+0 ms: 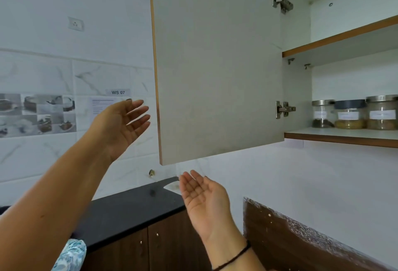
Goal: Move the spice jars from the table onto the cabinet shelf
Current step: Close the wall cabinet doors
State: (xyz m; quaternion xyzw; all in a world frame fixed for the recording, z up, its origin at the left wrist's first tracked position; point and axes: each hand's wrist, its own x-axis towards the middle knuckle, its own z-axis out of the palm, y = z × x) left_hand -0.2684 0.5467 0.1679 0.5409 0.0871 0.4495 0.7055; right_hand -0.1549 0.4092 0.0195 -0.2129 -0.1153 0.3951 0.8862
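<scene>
Three spice jars (353, 114) stand on the cabinet shelf (344, 136), up and well right of the right hand (202, 193); it and the left hand (122, 122) are empty and open-palmed, so placement appears done, though any jars remaining elsewhere cannot be seen.

My left hand (120, 124) is raised, arm stretched forward and up, palm facing right, fingers straight and slightly spread, holding nothing. My right hand (204, 197) is lower, palm up, fingers straight, empty, a thin black band around its wrist.
</scene>
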